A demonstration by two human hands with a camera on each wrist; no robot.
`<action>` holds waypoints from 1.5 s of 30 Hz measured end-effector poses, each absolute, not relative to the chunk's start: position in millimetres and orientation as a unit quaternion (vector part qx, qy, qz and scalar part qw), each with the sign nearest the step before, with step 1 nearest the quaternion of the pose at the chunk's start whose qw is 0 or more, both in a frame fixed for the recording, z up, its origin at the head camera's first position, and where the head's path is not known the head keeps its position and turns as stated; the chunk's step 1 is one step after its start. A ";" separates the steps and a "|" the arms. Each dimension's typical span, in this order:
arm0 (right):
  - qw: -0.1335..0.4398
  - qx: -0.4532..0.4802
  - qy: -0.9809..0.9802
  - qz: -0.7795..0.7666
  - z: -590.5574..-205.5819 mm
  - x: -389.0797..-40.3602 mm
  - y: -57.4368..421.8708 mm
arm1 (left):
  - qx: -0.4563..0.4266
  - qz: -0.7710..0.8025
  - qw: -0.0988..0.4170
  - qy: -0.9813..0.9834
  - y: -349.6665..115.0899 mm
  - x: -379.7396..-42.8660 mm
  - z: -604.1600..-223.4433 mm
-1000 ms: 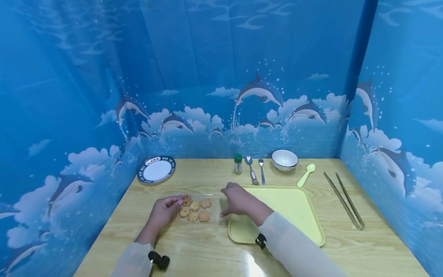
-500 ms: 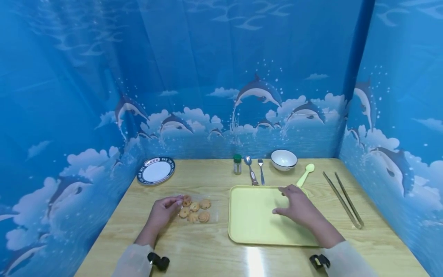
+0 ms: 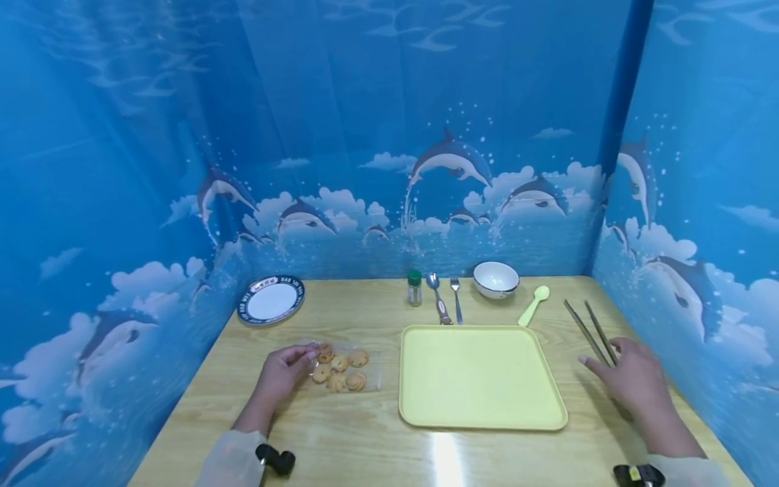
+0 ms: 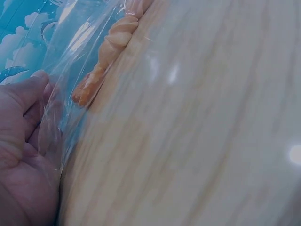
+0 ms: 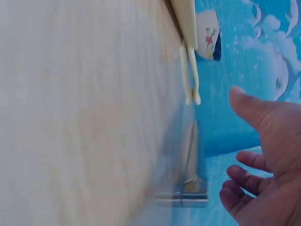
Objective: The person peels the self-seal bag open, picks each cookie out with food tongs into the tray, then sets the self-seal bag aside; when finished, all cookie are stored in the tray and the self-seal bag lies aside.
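A clear plastic bag holding several cookies lies on the left half of the table. My left hand pinches the bag's left edge between thumb and fingers; the left wrist view shows the film in that pinch. At the far right, my right hand is over the metal tongs, hiding their near part. In the right wrist view its fingers are spread with a gap between them and the tongs.
A pale yellow tray lies between the hands. Behind it stand a green-capped jar and a white bowl, with a spoon, a fork and a yellow-green spoon. A rimmed plate is at back left.
My right hand has moved right, from beside the bag, across the tray, to the tongs. My left hand has kept its pinch on the bag.
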State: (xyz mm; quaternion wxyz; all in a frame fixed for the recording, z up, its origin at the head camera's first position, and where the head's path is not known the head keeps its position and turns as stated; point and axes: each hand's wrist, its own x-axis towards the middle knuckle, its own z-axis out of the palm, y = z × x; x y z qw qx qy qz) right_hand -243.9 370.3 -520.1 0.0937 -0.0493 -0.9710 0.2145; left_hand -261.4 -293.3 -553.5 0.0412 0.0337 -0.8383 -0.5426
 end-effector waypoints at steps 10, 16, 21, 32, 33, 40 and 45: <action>0.040 -0.099 -0.973 0.206 -533.3 -259.8 387.0 | 0.047 -0.540 0.026 -0.840 -294.5 -258.8 -553.4; 0.039 -0.112 -0.970 0.212 -540.3 -260.5 390.2 | 0.045 -0.536 0.025 -0.843 -294.2 -260.5 -550.6; 0.056 -0.107 -0.970 0.212 -542.3 -261.6 387.8 | 0.051 -0.539 0.019 -0.840 -294.6 -259.8 -548.5; 0.065 -0.110 -0.971 0.200 -541.7 -264.7 381.6 | 0.046 -0.545 0.023 -0.837 -293.8 -262.6 -550.8; 0.062 -0.112 -0.971 0.200 -541.6 -265.6 381.8 | 0.047 -0.547 0.021 -0.836 -293.7 -262.6 -550.9; 0.022 -0.135 -0.971 0.196 -538.2 -268.9 380.8 | 0.044 -0.556 0.023 -0.830 -293.4 -262.8 -552.3; 0.021 -0.134 -0.971 0.195 -532.0 -268.3 377.3 | 0.042 -0.557 0.022 -0.829 -294.7 -264.0 -554.2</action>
